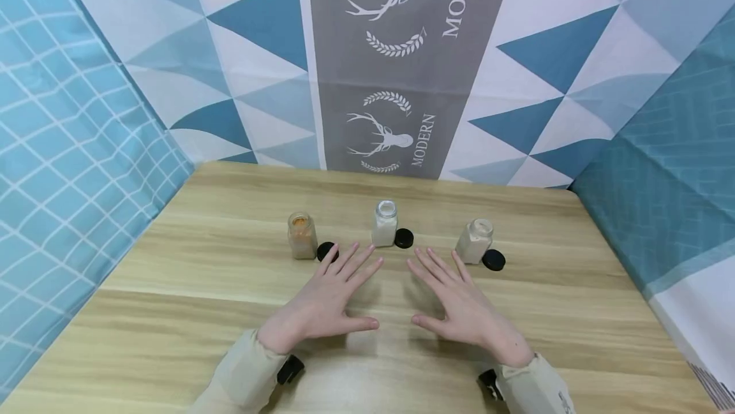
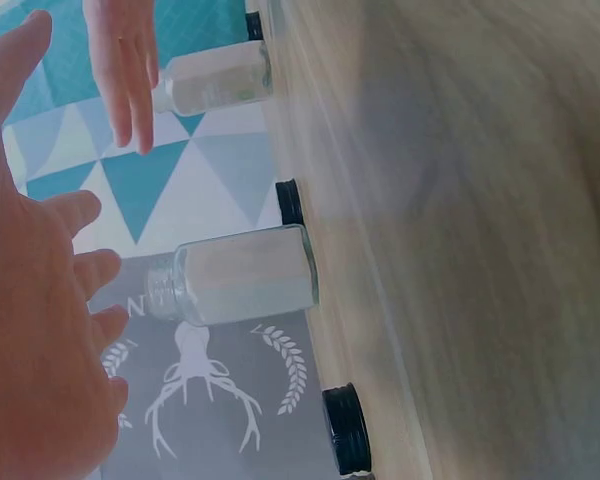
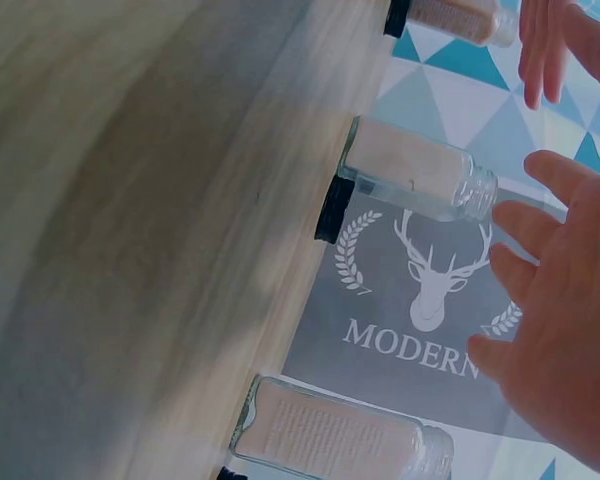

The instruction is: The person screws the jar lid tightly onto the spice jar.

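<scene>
Three small glass jars stand uncapped in a row on the table, each with a black lid lying beside it. The left jar (image 1: 302, 236) holds orange-brown powder, the middle jar (image 1: 385, 225) white powder, the right jar (image 1: 475, 242) pale beige powder. Their lids are the left lid (image 1: 327, 252), middle lid (image 1: 404, 238) and right lid (image 1: 494, 259). My left hand (image 1: 333, 296) hovers palm down with fingers spread, nearest the left lid. My right hand (image 1: 456, 302) mirrors it, below the right jar. Both hold nothing. In the left wrist view, the middle jar (image 2: 245, 275) appears beyond the fingers.
The wooden table (image 1: 189, 261) ends at a back curtain (image 1: 396, 69) with triangles and deer prints. A blue grid cloth (image 1: 74, 133) hangs on the left, a teal cloth (image 1: 677, 171) on the right. Dark straps (image 1: 289, 369) sit at both wrists.
</scene>
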Demonstrator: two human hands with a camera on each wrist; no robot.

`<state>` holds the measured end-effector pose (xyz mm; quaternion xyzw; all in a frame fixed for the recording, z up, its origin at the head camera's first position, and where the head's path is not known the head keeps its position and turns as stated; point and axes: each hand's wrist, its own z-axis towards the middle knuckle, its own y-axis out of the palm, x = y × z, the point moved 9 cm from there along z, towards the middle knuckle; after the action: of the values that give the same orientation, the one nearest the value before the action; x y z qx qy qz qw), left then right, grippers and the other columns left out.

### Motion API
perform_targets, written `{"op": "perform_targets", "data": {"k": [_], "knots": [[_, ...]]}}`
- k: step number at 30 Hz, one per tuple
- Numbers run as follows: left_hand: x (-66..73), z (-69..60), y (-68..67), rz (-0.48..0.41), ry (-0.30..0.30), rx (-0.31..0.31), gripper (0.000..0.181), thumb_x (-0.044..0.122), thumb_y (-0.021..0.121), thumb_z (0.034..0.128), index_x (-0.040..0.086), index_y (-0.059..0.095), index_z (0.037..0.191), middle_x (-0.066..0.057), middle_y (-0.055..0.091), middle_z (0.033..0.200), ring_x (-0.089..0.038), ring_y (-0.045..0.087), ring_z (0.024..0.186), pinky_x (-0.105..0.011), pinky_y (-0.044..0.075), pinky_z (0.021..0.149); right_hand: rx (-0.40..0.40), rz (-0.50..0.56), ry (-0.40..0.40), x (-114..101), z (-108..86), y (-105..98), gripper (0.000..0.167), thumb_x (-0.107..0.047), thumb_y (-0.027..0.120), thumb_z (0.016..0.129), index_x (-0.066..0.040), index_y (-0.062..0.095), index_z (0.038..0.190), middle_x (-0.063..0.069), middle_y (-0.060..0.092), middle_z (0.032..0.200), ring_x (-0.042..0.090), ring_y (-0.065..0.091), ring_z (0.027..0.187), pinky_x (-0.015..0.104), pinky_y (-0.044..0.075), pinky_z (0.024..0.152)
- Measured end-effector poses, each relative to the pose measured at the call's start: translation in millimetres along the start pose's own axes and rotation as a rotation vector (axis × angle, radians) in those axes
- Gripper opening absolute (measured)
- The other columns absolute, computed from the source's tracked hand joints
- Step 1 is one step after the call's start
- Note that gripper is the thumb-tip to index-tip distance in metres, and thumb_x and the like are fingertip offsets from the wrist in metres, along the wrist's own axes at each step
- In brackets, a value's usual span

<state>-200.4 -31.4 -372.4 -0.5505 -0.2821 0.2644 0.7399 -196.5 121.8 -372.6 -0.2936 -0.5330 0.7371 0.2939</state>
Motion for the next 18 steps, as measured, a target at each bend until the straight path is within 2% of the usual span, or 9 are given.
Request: {"op": "perform_targets", "data": {"k": [12,18], "knots": [[-2.9,-2.3,-1.6,0.001,-0.015,-0.015,0.094,0.07,0.05,0.0756,0.026,0.008,0.147,0.003,-0.002,0.153,-0.022,0.002,0.14,-0.044,-0.006,0.113,0.015,0.002,-0.012,-3.3,0.3,-2.1,0.085,-0.053,0.062,0.077,-0.015,0.025,0.144,0.003,0.017,0.151,0.029,0.023,0.136,0.046,-0.005,0.113],[-2.9,-4.7,-2.3,0.003,-0.012,0.014,0.093,0.069,0.051,0.0757,0.025,0.009,0.147,0.003,0.0,0.154,-0.022,0.004,0.14,-0.046,-0.002,0.113,0.04,0.0,-0.009,-4.1,0.1,-2.4,0.084,-0.05,0.064,0.076,-0.016,0.028,0.144,0.002,0.019,0.151,0.029,0.021,0.137,0.046,-0.002,0.113]]}}
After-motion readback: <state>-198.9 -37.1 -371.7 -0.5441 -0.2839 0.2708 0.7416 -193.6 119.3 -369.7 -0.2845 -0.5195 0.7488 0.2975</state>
